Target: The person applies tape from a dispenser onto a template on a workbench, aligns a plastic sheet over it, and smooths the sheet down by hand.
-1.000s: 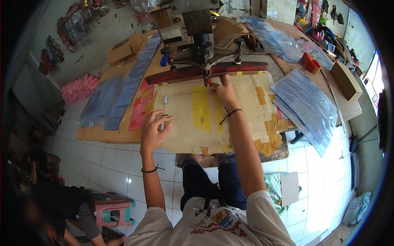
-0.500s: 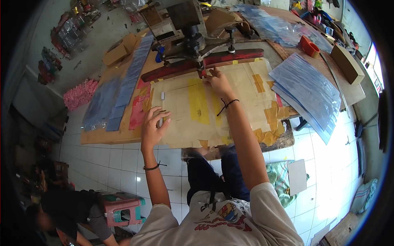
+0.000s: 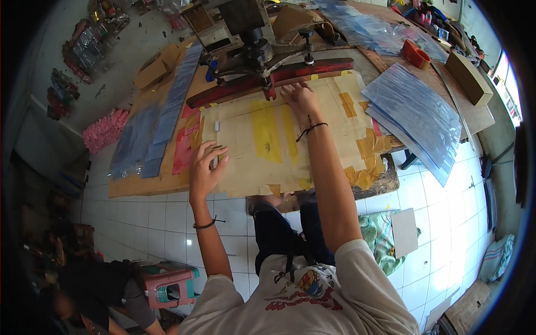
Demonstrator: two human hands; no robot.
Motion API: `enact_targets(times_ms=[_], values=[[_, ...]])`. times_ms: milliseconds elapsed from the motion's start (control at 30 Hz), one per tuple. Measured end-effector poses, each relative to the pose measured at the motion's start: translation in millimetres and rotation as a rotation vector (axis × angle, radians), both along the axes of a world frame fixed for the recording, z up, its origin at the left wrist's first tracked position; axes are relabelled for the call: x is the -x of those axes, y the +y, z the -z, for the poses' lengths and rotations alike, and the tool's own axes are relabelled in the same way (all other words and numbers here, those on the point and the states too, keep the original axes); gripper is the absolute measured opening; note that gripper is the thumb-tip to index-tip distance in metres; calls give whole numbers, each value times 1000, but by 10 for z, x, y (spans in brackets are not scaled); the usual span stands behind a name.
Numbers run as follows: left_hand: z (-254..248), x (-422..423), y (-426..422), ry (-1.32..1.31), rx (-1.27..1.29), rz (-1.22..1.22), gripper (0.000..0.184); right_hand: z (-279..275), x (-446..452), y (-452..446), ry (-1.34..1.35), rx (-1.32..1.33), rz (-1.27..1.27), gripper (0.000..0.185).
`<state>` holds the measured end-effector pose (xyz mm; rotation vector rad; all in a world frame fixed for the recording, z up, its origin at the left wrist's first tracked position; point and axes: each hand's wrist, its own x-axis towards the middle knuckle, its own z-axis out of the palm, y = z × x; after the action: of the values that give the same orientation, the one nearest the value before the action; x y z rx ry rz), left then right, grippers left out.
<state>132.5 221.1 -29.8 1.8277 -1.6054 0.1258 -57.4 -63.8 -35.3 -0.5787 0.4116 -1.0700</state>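
A tan, taped board [image 3: 237,176] lies on the table under a machine with a long red bar [image 3: 329,65]. My left hand [image 3: 206,173] rests on the board's left side with its fingers apart, next to a small white strip [image 3: 216,126]. Near the board's far edge, my right hand [image 3: 302,101] touches the surface just in front of the bar, its fingers apart and slightly bent. A red forked tip [image 3: 269,92] hangs from the machine just left of the right fingers. Yellow tape [image 3: 265,134] runs across the board between my hands.
Clear bluish plastic sheets [image 3: 416,114] overhang the table's right side, and more sheets [image 3: 134,151] lie at left. A red tape ring [image 3: 416,54] and a cardboard box [image 3: 468,79] stand at back right. A person [image 3: 100,290] bends near a pink stool [image 3: 167,287] at lower left.
My right hand has shifted off the red forked tip to the board just right of it, its fingers spreading. My left hand stays in about the same place on the board.
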Motion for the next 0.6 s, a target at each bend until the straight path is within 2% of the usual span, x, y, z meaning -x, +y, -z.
enact_targets(times_ms=[33, 133, 433, 533, 600], values=[[17, -10, 5, 8, -5, 1, 26, -6, 30, -3, -34, -39, 8, 67], [-4, 19, 7, -14, 0, -11, 27, 114, 8, -114, -46, -59, -16, 41], [-36, 44, 6, -16, -26, -1, 26, 39, 45, -37, -4, -34, -138, 29], [-37, 59, 10, -55, -18, -16, 27, -120, 81, 94, 77, -57, -99, 33], [-3, 49, 7, -69, -10, -14, 26, -50, 95, 64, 106, -27, -174, 38]])
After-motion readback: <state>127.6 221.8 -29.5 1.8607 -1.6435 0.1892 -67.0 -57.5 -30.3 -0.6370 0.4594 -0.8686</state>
